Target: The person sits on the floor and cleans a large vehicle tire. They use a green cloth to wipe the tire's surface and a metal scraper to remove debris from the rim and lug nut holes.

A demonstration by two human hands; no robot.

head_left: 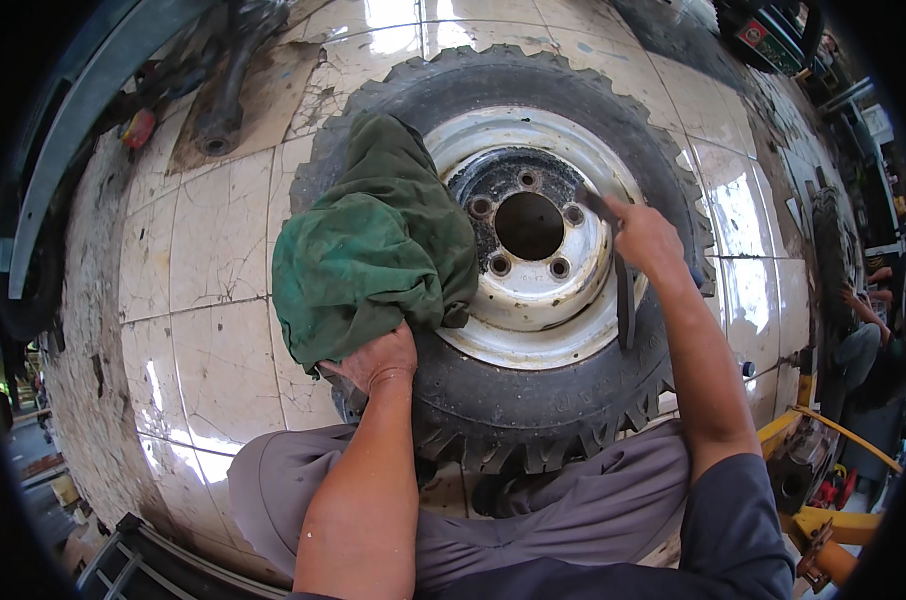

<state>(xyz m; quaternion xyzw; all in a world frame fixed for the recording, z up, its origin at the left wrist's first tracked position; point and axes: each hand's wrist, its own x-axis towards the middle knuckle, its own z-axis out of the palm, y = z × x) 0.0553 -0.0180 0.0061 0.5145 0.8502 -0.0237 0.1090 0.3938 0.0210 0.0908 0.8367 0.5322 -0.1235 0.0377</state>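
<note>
A large black tyre with chunky tread (533, 400) lies flat in front of me, on a worn white wheel rim (513, 350). The rim's hub has a round centre hole with several bolt holes around it, and dark colour covers its upper left part. My left hand (381, 360) is closed on the lower edge of a crumpled green cloth (358, 265) draped over the tyre's left side. In my right hand (645, 235) is a short dark flat tool (595, 204), its tip over the hub's right edge; its exact kind is unclear. Below it, a dark narrow bar (626, 305) crosses the rim's right side.
Cracked, glossy white floor tiles (213, 245) surround the tyre. Greasy metal parts (223, 120) lie on a brown sheet at upper left. Yellow metal framework (838, 525) stands at lower right. Another person (868, 325) is at the far right. My knees flank the tyre's near side.
</note>
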